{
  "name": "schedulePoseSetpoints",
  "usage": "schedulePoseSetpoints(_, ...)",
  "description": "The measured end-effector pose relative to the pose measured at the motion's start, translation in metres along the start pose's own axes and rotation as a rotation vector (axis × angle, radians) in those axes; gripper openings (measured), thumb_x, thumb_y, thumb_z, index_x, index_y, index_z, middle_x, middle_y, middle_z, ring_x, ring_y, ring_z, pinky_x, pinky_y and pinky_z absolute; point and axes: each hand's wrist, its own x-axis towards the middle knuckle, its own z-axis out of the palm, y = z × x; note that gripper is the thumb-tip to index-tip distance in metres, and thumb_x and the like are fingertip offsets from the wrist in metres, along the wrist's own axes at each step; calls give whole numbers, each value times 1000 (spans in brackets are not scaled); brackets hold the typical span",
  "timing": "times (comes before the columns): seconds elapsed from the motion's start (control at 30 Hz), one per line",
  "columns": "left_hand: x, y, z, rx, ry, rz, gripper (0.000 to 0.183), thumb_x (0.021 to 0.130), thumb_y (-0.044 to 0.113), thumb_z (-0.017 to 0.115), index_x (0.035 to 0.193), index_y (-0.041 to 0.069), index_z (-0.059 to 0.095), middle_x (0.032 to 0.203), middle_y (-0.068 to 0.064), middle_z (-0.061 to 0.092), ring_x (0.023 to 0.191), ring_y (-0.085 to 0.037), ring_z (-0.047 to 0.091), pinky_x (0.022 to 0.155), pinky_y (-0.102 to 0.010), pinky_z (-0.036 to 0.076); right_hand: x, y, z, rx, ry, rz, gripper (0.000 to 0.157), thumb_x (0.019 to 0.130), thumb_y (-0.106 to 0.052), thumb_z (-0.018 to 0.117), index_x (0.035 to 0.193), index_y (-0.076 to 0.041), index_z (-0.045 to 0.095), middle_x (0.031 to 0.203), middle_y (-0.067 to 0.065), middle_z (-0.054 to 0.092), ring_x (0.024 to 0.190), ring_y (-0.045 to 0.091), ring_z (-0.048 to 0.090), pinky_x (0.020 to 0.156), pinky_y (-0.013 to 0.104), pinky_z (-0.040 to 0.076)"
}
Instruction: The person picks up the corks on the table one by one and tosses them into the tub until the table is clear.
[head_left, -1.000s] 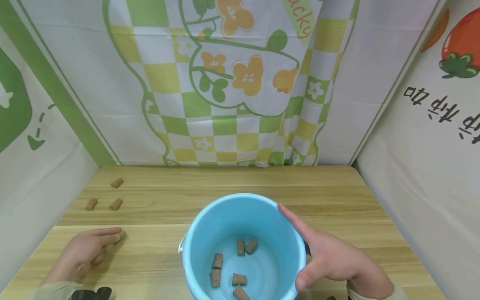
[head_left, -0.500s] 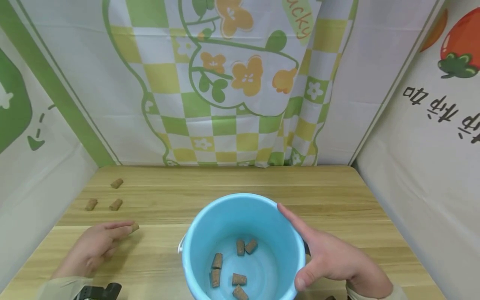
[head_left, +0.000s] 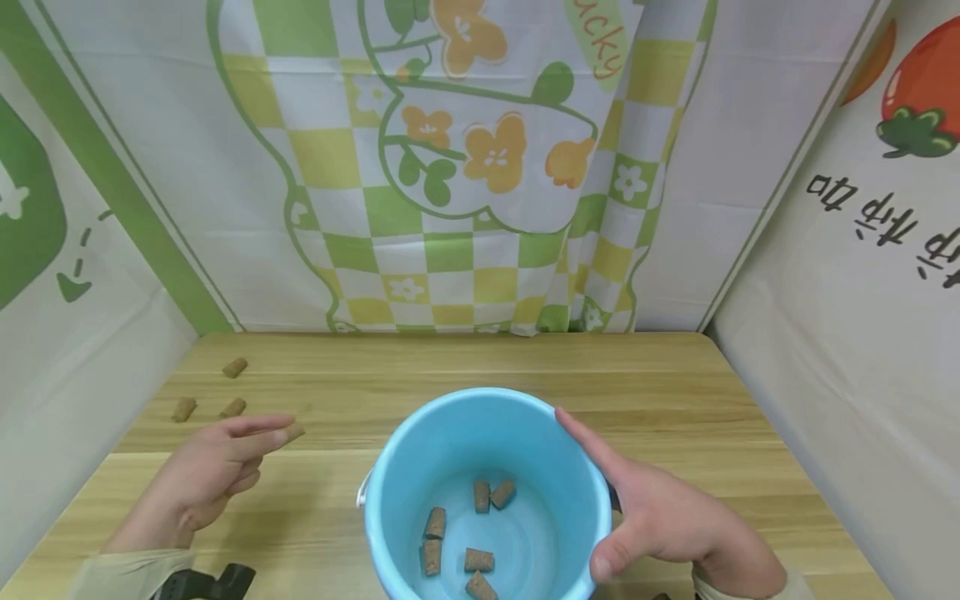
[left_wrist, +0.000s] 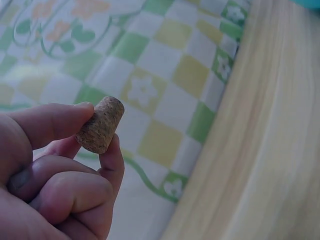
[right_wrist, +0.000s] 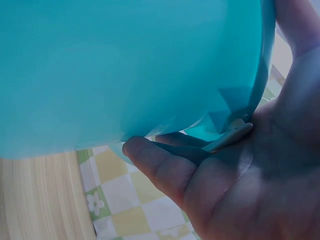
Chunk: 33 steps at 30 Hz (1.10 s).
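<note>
My left hand (head_left: 213, 467) is raised over the left of the table, pinching a cork (left_wrist: 101, 125) between thumb and fingers; the other fingers are curled in the left wrist view. A light blue bucket (head_left: 480, 408) stands at the front middle with several corks (head_left: 480, 558) lying on its bottom. My right hand (head_left: 648, 512) holds the bucket's right side. Its thumb and a finger lie at the rim in the head view, and more fingers lie against the outer wall, beside a handle lug (right_wrist: 232, 134), in the right wrist view.
Three loose corks lie at the table's far left, among them a rear cork (head_left: 235, 367) and a left cork (head_left: 183, 408). The wooden table (head_left: 637, 367) ends at a patterned cloth wall (head_left: 450, 250). A wire handle end (head_left: 362, 490) sticks out from the bucket's left side.
My left hand has risen off the table and moved right and away from me, carrying the cork. The right hand and the bucket have stayed in place.
</note>
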Motion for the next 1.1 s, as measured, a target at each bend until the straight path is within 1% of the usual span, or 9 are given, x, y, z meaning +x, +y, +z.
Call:
schedulePoseSetpoints(0.17,-6,19,15,29,-13,37,32,100,16,64,129,3,64,115,-4,62,45,-4,27,45,-19,33,0,1,0,3,0,-5,125,79,-32,87,161,-28,-8,153,27,30,125,42,49,96,42,48)
schedulePoseSetpoints(0.27,-9,29,24,30,-28,76,34,100,14,64,129,-3,63,118,-4,66,45,-4,27,45,-19,33,0,1,-1,6,-1,-10,125,79,-31,87,161,-28,-8,153,27,29,126,42,49,96,42,48)
schedulePoseSetpoints(0.47,-19,52,44,108,-13,136,23,98,14,66,120,9,72,110,0,70,47,-8,26,49,-27,36,1,1,0,10,-1,-6,125,79,-32,88,161,-28,-7,152,26,30,126,42,48,96,42,48)
schedulePoseSetpoints(0.57,-25,64,53,181,10,134,28,96,17,69,122,6,71,97,-1,67,48,-9,27,50,-31,36,1,0,0,20,-2,-7,125,79,-32,87,161,-28,-7,152,27,30,126,43,47,97,42,47)
schedulePoseSetpoints(0.67,-31,73,62,239,8,139,33,95,21,70,123,2,69,68,2,52,49,-11,28,52,-32,37,1,0,1,43,-7,-4,124,80,-31,87,160,-28,-8,153,27,29,127,43,47,97,43,47)
schedulePoseSetpoints(0.73,-34,77,67,266,6,151,34,95,22,70,123,2,69,58,3,37,49,-11,29,54,-32,38,1,0,1,50,-5,4,124,80,-30,87,160,-29,-8,153,26,29,127,43,47,97,43,47)
schedulePoseSetpoints(0.8,-37,81,71,292,6,161,33,95,23,70,122,4,70,54,4,28,49,-11,29,57,-31,40,1,-1,2,50,-2,10,124,80,-30,87,161,-29,-7,153,26,29,126,43,47,97,43,48)
schedulePoseSetpoints(0.93,-42,88,78,326,12,172,32,95,26,71,120,7,72,55,3,28,49,-13,32,63,-31,42,0,0,1,19,7,5,125,79,-32,87,161,-28,-7,153,26,31,126,42,48,97,41,47)
schedulePoseSetpoints(1.1,-43,97,86,347,1,152,32,93,29,72,121,12,72,55,2,29,48,-14,32,64,-32,42,1,1,0,3,0,-15,125,80,-34,87,161,-27,-8,153,26,30,127,43,47,97,42,47)
